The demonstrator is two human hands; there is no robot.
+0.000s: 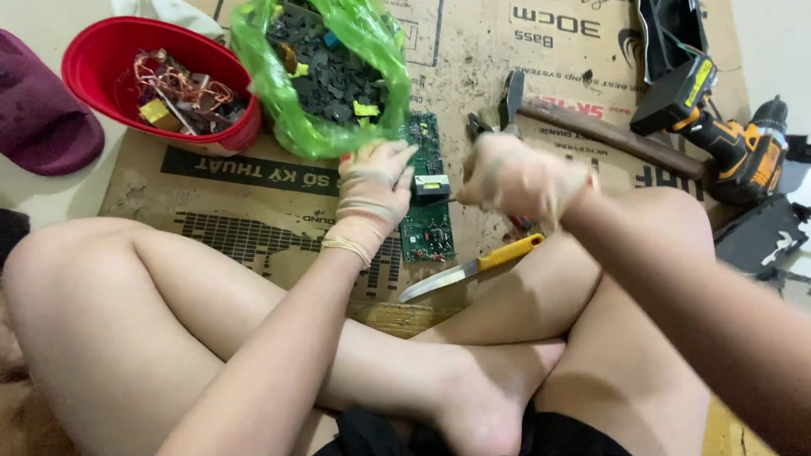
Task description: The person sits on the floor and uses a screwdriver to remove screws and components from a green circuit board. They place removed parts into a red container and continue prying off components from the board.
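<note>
A green circuit board [427,228] lies on the cardboard in front of my crossed legs. My left hand [372,194], in a thin glove, presses on the board's left edge beside a black and yellow part [431,187] mounted on it. My right hand [517,179], also gloved and blurred, is closed around a thin tool whose tip points at that part; the tool itself is mostly hidden. Red-handled pliers [483,127] lie just behind the right hand.
A yellow-handled knife [473,268] lies near my right knee. A green plastic bag [325,72] of dark parts and a red bowl [101,63] with copper wire stand behind. A hammer [591,125] and a yellow cordless drill [726,139] lie at the right.
</note>
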